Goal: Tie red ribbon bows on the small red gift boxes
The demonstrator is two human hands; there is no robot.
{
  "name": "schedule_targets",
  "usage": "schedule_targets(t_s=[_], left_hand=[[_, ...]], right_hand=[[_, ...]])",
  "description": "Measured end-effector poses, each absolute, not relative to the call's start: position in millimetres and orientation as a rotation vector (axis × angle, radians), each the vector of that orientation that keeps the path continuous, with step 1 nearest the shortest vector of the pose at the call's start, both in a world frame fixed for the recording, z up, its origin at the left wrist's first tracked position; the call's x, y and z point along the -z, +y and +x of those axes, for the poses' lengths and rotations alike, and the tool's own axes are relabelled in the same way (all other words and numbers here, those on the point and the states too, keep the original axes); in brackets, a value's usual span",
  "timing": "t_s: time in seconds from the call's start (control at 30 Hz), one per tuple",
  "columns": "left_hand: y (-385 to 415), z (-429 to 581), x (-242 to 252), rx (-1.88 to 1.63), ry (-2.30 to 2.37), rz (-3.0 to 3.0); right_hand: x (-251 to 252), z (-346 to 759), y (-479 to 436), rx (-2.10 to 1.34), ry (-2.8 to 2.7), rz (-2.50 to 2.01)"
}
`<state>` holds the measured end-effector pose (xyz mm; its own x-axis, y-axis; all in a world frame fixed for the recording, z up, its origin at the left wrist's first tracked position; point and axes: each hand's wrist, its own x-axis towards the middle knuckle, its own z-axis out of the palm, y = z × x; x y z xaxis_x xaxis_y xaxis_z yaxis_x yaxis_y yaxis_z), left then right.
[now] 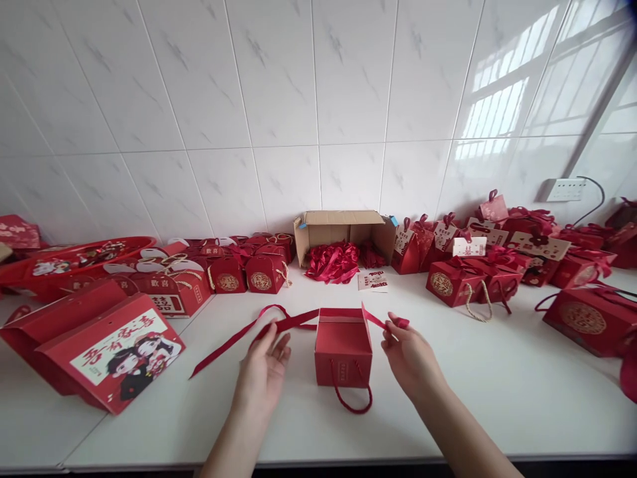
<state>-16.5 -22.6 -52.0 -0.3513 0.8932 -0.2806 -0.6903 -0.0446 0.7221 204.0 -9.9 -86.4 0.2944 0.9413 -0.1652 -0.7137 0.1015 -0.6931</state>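
Note:
A small red gift box [343, 362] with a red cord handle [355, 408] hanging at its front stands on the white table between my hands. Dark red ribbon [298, 320] runs out from both sides of the box top. My left hand [266, 362] pinches the ribbon on the left, and its long tail curls across the table beyond the fingers. On the right, my right hand [405, 348] has its fingers closed on the other end of the ribbon, drawn out from the box's upper right corner. Both hands are apart from the box walls.
Behind the box, an open cardboard carton [343, 218] holds red ribbons [332, 262], with printed cards [372, 281] in front. Finished-looking red boxes [455, 282] crowd the right. More boxes [266, 273], a red basin [134, 245] and a larger picture box [114, 355] occupy the left.

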Motion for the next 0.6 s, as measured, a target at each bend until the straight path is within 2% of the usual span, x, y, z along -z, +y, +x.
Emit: schedule_targets(t_s=[0.17,0.37,0.6], left_hand=[[-13,-31,13,-1.823,0.906,0.62],[-6,-15,-36,-2.026,0.91,1.212],[4,12,-71,-1.857,0.943,1.509]], right_hand=[[47,217,-8,-1.02,-0.575,-0.774],[-11,222,0,-0.897,-0.894,-0.712],[-48,214,6,-0.933,-1.103,-0.715]])
